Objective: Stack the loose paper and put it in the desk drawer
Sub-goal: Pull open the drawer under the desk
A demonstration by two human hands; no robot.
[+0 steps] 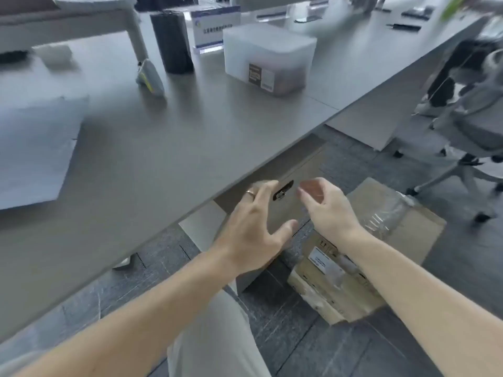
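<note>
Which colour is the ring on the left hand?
Gold, it seems. The ring sits on the left hand; the head view shows it, slightly blurred.

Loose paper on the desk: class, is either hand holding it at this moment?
No: the loose paper lies on the desk, while the left hand and right hand hover empty by the drawer.

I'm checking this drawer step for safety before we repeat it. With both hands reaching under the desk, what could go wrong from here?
1. The brown cardboard box on the floor sits close beside the grey drawer unit; it may crowd the right hand or the drawer as it opens.
2. The left hand works just under the grey desk edge, so knuckles could knock it.
3. The white paper stack lies far left on the desk, an awkward reach.
</note>
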